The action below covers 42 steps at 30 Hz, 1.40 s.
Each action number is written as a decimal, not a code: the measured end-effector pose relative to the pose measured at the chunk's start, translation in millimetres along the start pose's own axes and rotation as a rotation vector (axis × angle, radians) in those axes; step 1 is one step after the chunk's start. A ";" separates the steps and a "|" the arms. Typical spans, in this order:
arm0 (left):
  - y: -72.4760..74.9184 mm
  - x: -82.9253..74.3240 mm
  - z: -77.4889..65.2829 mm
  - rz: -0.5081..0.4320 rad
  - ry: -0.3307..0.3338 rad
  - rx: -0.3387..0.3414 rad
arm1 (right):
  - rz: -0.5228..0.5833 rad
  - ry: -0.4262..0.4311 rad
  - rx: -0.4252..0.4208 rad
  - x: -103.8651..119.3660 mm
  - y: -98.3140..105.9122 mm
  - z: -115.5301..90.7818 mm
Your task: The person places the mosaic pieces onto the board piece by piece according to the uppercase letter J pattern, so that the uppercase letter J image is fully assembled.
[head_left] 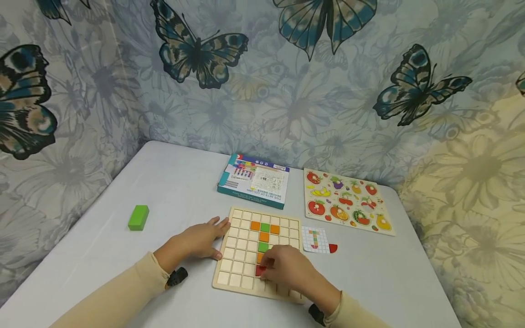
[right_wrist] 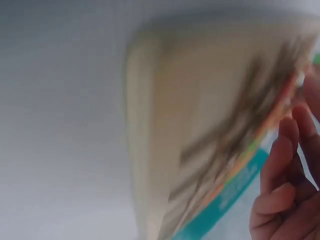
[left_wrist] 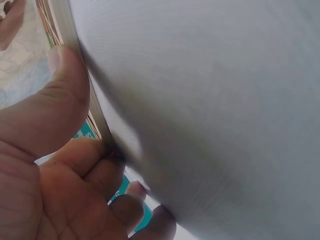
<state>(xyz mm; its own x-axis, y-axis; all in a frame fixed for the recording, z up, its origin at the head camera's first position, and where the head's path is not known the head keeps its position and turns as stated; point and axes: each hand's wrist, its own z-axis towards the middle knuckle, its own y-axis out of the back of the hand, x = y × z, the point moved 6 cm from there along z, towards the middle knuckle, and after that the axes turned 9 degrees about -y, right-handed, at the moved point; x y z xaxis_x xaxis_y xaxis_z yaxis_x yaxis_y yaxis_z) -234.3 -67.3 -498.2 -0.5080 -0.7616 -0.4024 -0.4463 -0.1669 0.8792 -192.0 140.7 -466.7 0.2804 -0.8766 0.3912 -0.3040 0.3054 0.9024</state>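
A pale wooden grid board [head_left: 241,255] lies on the table with orange tiles [head_left: 264,237] and green tiles [head_left: 263,247] set in its cells. My right hand [head_left: 293,269] is over the lower part of the board, thumb and forefinger pinching a small red tile [head_left: 259,270] at a cell below the lowest orange one. My left hand [head_left: 203,239] rests at the board's left edge, fingers spread; its thumb [left_wrist: 70,80] touches the side of the board in the left wrist view. Right of the board lie a pattern card [head_left: 321,237] and a red quarter-round tile [head_left: 333,248].
Behind the board is a flat teal-and-white box [head_left: 254,182]. A fruit puzzle board [head_left: 346,200] lies at the back right. To the left, a green block [head_left: 138,217] sits on the white table [head_left: 98,255]. Butterfly-patterned walls [head_left: 262,105] border the table.
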 end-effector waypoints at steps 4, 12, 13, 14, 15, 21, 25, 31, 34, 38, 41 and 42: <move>-1.3 -0.6 0.4 0.000 -0.016 -0.002 | 0.027 -0.126 -0.058 -40.2 31.2 -6.7; 0.3 -0.3 -2.0 -0.015 -0.014 -0.007 | -0.070 -0.532 -0.051 -156.5 70.0 -23.6; 0.5 -0.7 -2.1 -0.018 -0.016 -0.007 | -0.061 -0.554 -0.029 -164.8 69.0 -24.9; 0.8 -1.2 -2.3 -0.020 -0.019 -0.007 | -0.052 -0.563 -0.014 -171.0 67.5 -25.5; 1.0 -1.6 -2.3 -0.022 -0.022 -0.007 | -0.039 -0.561 -0.006 -174.9 65.9 -25.8; 1.2 -2.7 -1.6 -0.020 -0.026 -0.011 | -0.057 -0.537 -0.035 -180.5 61.6 -29.9; -0.3 -1.1 -0.3 -0.010 -0.019 -0.007 | -0.092 -0.600 -0.014 -188.4 61.2 -38.3; 1.2 0.4 0.2 -0.009 -0.011 -0.009 | -0.034 -0.525 -0.026 -199.9 62.4 -43.5; 1.1 0.8 0.3 -0.009 -0.014 -0.009 | -0.019 -0.494 -0.033 -200.0 62.1 -44.6; 0.4 -0.6 -0.1 -0.014 -0.024 -0.007 | -0.026 -0.471 -0.039 -199.8 60.1 -45.8; 0.2 -0.7 -0.2 -0.014 -0.024 -0.007 | -0.032 -0.436 -0.052 -198.9 59.1 -45.0; -0.1 -0.7 -0.2 -0.015 -0.023 -0.007 | -0.034 -0.425 -0.055 -198.5 58.7 -44.6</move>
<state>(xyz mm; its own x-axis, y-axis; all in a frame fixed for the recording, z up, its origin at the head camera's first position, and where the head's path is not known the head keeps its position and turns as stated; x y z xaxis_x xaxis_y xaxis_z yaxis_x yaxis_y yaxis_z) -233.8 -66.9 -497.9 -0.5178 -0.7444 -0.4217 -0.4493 -0.1828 0.8745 -224.9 349.2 -483.3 -0.1146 -0.9582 0.2621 -0.2486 0.2831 0.9263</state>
